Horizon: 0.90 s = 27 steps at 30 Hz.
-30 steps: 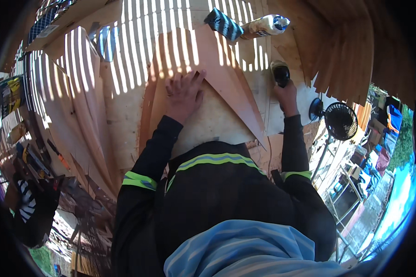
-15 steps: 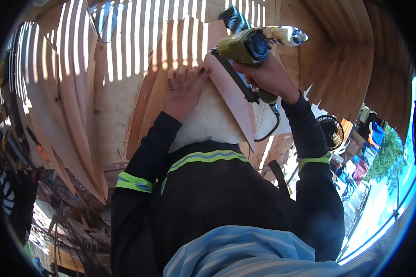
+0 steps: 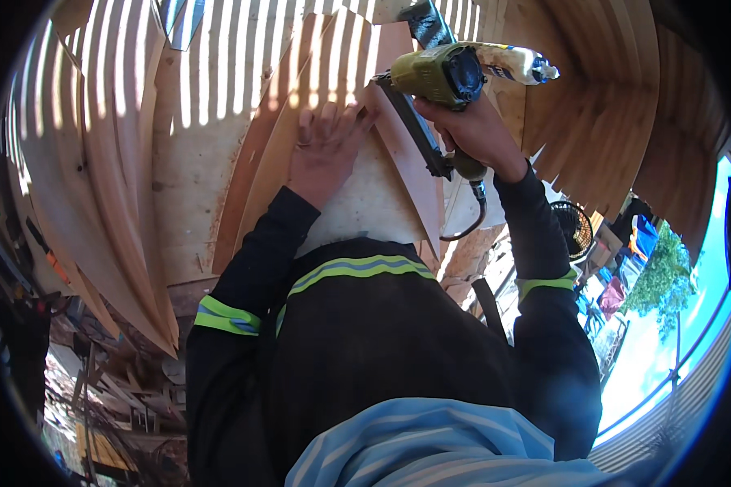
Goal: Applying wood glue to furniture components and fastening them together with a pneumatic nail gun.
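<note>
My right hand (image 3: 483, 138) is wrapped round the handle of an olive-green nail gun (image 3: 432, 75) with a dark magazine. An air hose (image 3: 481, 204) runs from the base of its handle. The nose of the gun is at the edge of a thin, pointed wooden board (image 3: 406, 146); whether it touches cannot be made out. My left hand (image 3: 329, 154) lies flat with fingers spread, pressing where this board meets a second tapered board (image 3: 280, 150). Both pieces slant across a pale wooden work surface (image 3: 374, 199).
Long curved wooden panels (image 3: 110, 187) stand at the left. A plastic bottle (image 3: 516, 63) and a dark blue object (image 3: 426, 24) lie beyond the nail gun. Large brown wooden sheets (image 3: 593, 97) rise at the right, near a small fan (image 3: 573, 227).
The view has shifted slightly, so the boards appear a little higher. My left hand still presses the boards, and my right hand keeps the nail gun at nearly the same spot.
</note>
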### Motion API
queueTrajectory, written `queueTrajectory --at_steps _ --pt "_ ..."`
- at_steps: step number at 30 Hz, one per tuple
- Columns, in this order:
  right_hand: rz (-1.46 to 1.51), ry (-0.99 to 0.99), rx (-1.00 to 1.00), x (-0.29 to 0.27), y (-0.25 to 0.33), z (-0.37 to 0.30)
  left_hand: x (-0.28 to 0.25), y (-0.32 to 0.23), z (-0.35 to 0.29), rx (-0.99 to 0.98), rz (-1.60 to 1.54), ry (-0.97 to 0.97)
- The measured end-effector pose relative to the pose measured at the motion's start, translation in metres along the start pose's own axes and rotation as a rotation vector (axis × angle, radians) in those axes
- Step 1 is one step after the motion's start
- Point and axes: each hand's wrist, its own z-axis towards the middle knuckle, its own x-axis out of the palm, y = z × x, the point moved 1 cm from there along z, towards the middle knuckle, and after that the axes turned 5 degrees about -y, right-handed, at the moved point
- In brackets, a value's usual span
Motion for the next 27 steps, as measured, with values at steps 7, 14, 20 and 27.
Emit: queueTrajectory --at_steps 7,14,20,27 --pt "-0.029 -0.006 -0.014 0.003 0.003 -0.003 0.004 0.000 0.000 0.002 0.033 -0.063" --pt "-0.107 -0.052 -0.162 0.010 0.006 -0.006 0.002 0.000 0.002 0.013 0.002 -0.070" --pt "-0.035 0.020 -0.008 0.001 0.009 -0.004 0.001 -0.001 0.000 -0.001 -0.059 -0.073" --pt "-0.079 0.014 -0.086 0.010 0.010 0.002 0.006 -0.001 -0.001 0.008 -0.015 -0.090"
